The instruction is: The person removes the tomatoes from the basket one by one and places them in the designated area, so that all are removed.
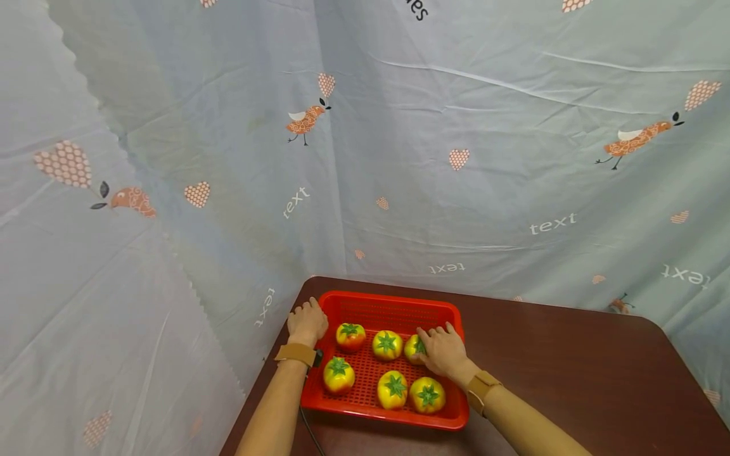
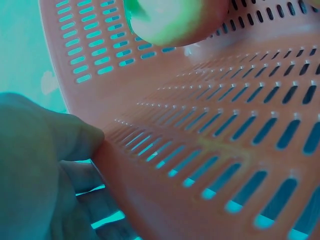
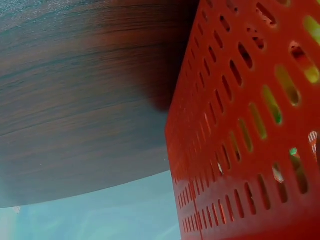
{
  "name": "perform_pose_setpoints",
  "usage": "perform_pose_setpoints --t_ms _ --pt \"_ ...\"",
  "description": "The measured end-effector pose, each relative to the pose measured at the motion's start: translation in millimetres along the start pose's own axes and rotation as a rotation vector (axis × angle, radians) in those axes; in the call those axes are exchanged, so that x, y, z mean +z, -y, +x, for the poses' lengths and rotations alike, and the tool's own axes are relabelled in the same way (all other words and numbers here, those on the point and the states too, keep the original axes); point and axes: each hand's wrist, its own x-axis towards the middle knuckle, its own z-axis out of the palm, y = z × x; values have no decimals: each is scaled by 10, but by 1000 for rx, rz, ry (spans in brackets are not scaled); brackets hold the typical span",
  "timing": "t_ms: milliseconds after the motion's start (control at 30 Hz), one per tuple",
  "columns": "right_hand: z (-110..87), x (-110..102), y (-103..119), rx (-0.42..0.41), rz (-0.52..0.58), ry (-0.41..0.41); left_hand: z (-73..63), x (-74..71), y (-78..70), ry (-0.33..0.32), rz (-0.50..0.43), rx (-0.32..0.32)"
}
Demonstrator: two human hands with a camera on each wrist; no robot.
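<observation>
A red perforated plastic basket [image 1: 388, 413] holds several yellow-red tomato-like fruits with star-shaped green tops, such as the one at front left [image 1: 338, 379]. My left hand [image 1: 307, 323] grips the basket's left rim; in the left wrist view, the thumb [image 2: 80, 137] lies at the rim with the other fingers beyond the wall. Over the basket's right side, my right hand [image 1: 443, 349] has its thumb and forefinger around the back-right fruit [image 1: 413, 347], partly hiding it. The right wrist view catches only the outside of the basket wall [image 3: 225, 150], not the hand.
The basket stands on a dark brown table [image 1: 547, 367], whose surface extends to the right. A pale patterned curtain [image 1: 399, 190] hangs behind and along the left. A thin black cable [image 1: 310, 430] runs down from the left wrist.
</observation>
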Motion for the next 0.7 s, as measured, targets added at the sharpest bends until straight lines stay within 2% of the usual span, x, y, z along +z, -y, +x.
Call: perform_pose_setpoints --t_ms 233,533,700 --pt "15 17 21 -22 52 -4 -3 5 -7 7 4 5" --pt "27 20 0 -47 35 40 0 5 -9 10 11 0" --pt "36 29 -7 -62 25 29 -2 -8 -10 6 10 3"
